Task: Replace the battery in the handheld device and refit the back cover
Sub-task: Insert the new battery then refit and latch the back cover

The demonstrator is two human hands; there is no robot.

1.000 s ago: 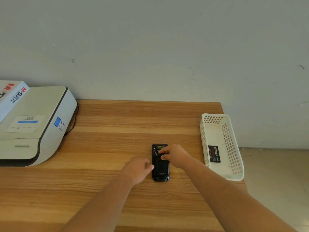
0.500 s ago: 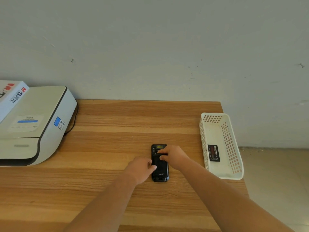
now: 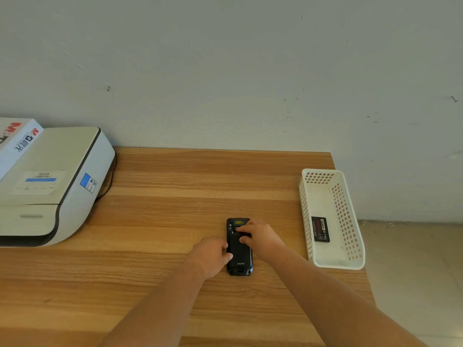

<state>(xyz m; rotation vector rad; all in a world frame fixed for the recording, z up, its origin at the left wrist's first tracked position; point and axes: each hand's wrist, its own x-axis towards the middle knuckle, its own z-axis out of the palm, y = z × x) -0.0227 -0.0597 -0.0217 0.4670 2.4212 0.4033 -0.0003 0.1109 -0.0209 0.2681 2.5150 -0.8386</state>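
A black handheld device [image 3: 239, 256] lies back side up on the wooden table [image 3: 175, 196], its back cover on. My left hand [image 3: 211, 254] holds its left edge, thumb on the cover. My right hand [image 3: 261, 237] rests on its upper right part, fingertips pressing near the top of the cover. A black battery [image 3: 320, 229] with a red label lies in the white basket [image 3: 350, 265] to the right.
A white printer [image 3: 55, 186] with a black cable stands at the back left, a white box [image 3: 17, 139] on top of it. The basket sits at the table's right edge, with tiled floor [image 3: 413, 271] beyond it. A grey wall is behind.
My left hand has closed in against the device's left edge, and its thumb now lies on the cover. My right hand stays on the upper part.
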